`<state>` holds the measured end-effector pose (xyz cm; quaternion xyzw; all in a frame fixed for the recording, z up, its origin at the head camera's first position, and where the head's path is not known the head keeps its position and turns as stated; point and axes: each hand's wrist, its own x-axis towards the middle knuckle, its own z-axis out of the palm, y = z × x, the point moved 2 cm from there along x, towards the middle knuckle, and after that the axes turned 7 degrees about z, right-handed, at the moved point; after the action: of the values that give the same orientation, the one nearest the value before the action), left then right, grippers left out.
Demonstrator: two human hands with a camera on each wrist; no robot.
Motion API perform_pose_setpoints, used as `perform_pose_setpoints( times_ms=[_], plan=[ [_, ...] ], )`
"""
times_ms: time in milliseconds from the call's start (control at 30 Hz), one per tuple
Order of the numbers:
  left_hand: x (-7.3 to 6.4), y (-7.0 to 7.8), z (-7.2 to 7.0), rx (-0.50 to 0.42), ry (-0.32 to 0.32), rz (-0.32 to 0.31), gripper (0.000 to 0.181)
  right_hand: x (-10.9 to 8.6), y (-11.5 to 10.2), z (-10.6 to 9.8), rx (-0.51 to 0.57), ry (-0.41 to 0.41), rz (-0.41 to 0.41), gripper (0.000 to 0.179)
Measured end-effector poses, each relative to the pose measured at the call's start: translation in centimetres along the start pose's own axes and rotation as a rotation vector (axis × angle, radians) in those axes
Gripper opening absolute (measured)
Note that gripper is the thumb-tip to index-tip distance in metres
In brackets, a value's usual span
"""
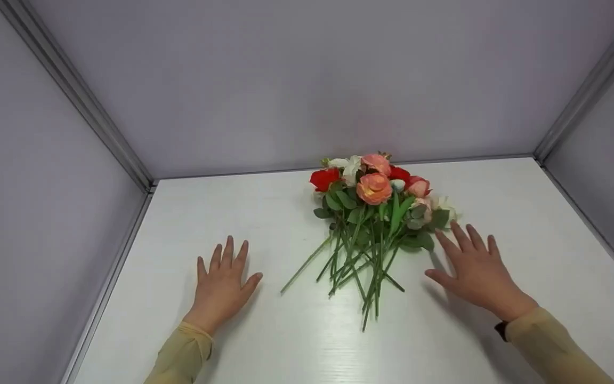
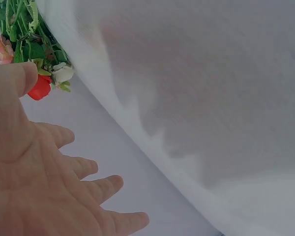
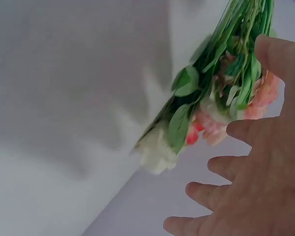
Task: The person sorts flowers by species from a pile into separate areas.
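A loose bunch of flowers point(image 1: 375, 189) lies on the white table, blooms toward the back wall and green stems point(image 1: 373, 266) pointing to the front. Red, orange, pink and white heads show among green leaves. To the left of the bunch, my left hand point(image 1: 221, 290) is held palm down with fingers spread, holding nothing. My right hand point(image 1: 480, 272) is spread the same way at the right side, its fingertips close to a white flower point(image 1: 445, 209) and leaves in the head view. In the right wrist view, a white bloom point(image 3: 158, 150) appears beyond the fingers.
The white table point(image 1: 264, 341) is bounded by a pale back wall point(image 1: 285, 90) and side panels. Grey metal posts point(image 1: 78, 90) mark the corners. One stem point(image 1: 307, 265) sticks out leftward from the bunch. A dark band point(image 1: 501, 330) sits at the right wrist.
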<state>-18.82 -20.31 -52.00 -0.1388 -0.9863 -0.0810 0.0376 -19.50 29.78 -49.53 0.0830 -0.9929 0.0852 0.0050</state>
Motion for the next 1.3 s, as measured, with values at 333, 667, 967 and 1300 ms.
perform_pose_setpoints(
  times_ms=[333,667,967,1300],
  plan=[
    [-0.5,2.1,0.5,0.022,-0.018,0.093,0.065,4.6,-13.3,0.5,-0.094,-0.047,-0.286,0.080],
    [0.4,4.7,0.9,0.028,-0.021,0.183,0.065,8.8,-16.4,3.3,-0.179,-0.205,-0.197,0.072],
    [2.0,8.1,0.4,-0.029,-0.063,0.240,0.066,8.0,-13.3,4.0,-0.063,-0.245,-0.130,0.074],
    [2.6,11.7,0.5,-0.032,-0.099,0.324,0.068,6.8,-6.7,3.4,-0.037,-0.200,-0.088,0.073]
  ],
)
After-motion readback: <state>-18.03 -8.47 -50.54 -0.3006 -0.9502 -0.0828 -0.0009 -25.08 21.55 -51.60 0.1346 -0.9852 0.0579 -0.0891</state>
